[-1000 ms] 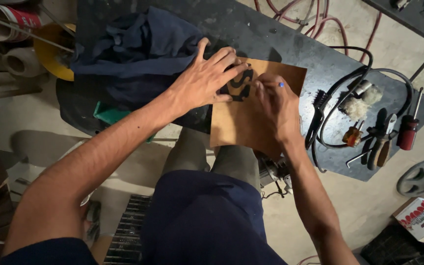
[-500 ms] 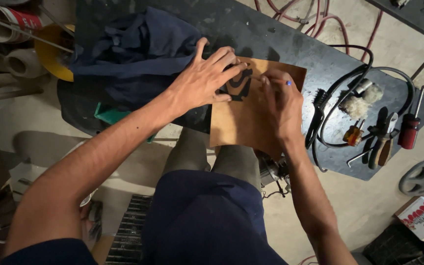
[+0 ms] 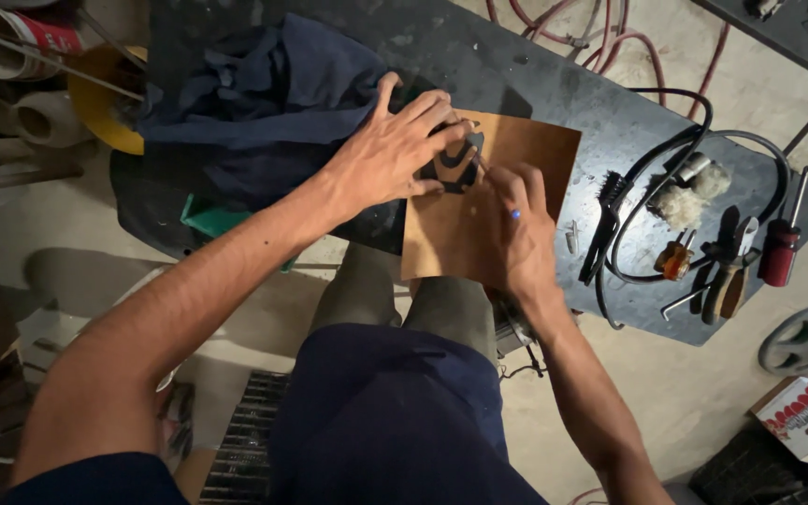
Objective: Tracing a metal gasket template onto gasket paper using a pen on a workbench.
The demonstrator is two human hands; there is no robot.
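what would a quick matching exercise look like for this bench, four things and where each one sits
Things:
1. dark blue cloth
2. brown sheet
3. red-handled screwdriver
4. wire brush

Places:
A. far right end of the table
B. under both hands, overhanging the near table edge
C. bunched at the left end of the table
D. just right of the brown sheet, beside the black cable

Pairs: 1-C, 2-B, 3-A, 4-D

On the table (image 3: 554, 75) in front of me lies the board (image 3: 535, 159), with the flat piece (image 3: 455, 168) on it under my left hand (image 3: 390, 154); my right hand (image 3: 526, 234) is just beside. Cloth (image 3: 264, 93) lies left; the tools (screwdrivers (image 3: 778, 243), pliers (image 3: 727, 262), brush (image 3: 605, 220)) right.
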